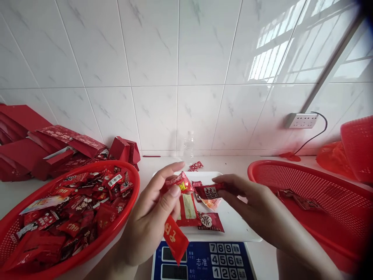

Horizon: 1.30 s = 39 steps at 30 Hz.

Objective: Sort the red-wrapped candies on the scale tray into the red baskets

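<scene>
My left hand [155, 202] is closed around red candy packets; one candy packet [182, 183] with yellow lettering shows at the thumb, and a long red packet [175, 239] hangs below the fingers. Between the thumb and fingers of my right hand [247, 198] is a small dark red candy packet [209, 191] with a black-and-white label. Both hands are above the white pan [239, 225] of a blue digital scale [201, 249]. On the pan lie a red packet with a pale window [189, 210], a dark red sweet packet [211, 222] and an orange-pink one [211, 203], partly hidden.
At left stands a red plastic basket [134, 194] heaped with candy packets, red gift boxes [26, 128] behind it. A second red basket [291, 171] at right holds a few packets. A clear bottle [189, 146] and a loose packet [195, 166] are near the tiled wall.
</scene>
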### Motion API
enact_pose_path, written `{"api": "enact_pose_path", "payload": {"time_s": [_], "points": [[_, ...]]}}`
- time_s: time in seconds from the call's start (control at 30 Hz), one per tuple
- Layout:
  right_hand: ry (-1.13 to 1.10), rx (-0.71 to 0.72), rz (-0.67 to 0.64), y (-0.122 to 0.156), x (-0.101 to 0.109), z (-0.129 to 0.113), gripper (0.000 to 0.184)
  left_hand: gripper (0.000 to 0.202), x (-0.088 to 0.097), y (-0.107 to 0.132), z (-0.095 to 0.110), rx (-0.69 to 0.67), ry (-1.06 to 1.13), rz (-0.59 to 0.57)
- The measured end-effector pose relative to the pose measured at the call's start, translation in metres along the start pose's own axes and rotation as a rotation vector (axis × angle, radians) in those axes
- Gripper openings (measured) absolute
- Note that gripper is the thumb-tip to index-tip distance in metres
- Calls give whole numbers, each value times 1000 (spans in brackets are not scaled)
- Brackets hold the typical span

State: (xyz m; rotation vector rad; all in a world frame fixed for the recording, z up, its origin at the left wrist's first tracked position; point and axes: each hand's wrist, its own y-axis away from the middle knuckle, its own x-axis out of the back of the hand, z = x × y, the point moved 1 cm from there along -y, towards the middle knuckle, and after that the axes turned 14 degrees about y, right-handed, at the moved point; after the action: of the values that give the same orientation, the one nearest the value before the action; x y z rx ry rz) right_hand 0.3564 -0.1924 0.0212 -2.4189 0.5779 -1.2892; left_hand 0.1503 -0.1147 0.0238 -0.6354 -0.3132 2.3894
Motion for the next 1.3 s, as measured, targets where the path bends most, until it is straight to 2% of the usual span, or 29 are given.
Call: {"api": "enact_pose_path", "payload": {"time_s": [0.1,0.17,0.23,0.3,0.37,0.43,0.53,0.6,0.67,0.8,0.9,1.0,1.2,1.3], "points": [[148,-9,-108,-9,-12,9,16,40,-6,3,2,25,36,14],[214,-3,-167,-13,-21,15,20,37,-9,4,2,35,78,-8],[257,-14,-174,-16,-27,20,24,31,-9,4,2,44,105,-20],[269,-44,-117,-17,-27,21,29,25,-8,2,0,51,97,-27],[174,-62,-47,-14,-23,16,33,20,-5,0,-1,53,35,-73],[-48,-32,-39,-9,-18,5,36,14,-3,-3,-3,50,-78,-151],[-367,33,-166,0,-14,-15,37,10,-3,-6,-5,52,-247,-257],[-469,21,-254,4,-15,-23,33,9,-3,-7,-7,70,-294,-297],[-515,-11,-283,6,-18,-27,32,10,-3,-6,-8,72,-295,-311],[-604,-62,-258,6,-19,-27,35,20,1,-7,-8,16,-236,-219],[-634,-69,-197,7,-16,-31,38,21,6,-11,-9,-30,-185,-131],[-633,-67,-141,7,-13,-34,39,24,9,-15,-10,-60,-147,-94],[-584,-65,-71,0,-15,-32,39,26,9,-20,-9,68,-23,-39],[-558,-65,-16,-2,-15,-26,36,22,9,-21,-8,71,56,-12]]}}
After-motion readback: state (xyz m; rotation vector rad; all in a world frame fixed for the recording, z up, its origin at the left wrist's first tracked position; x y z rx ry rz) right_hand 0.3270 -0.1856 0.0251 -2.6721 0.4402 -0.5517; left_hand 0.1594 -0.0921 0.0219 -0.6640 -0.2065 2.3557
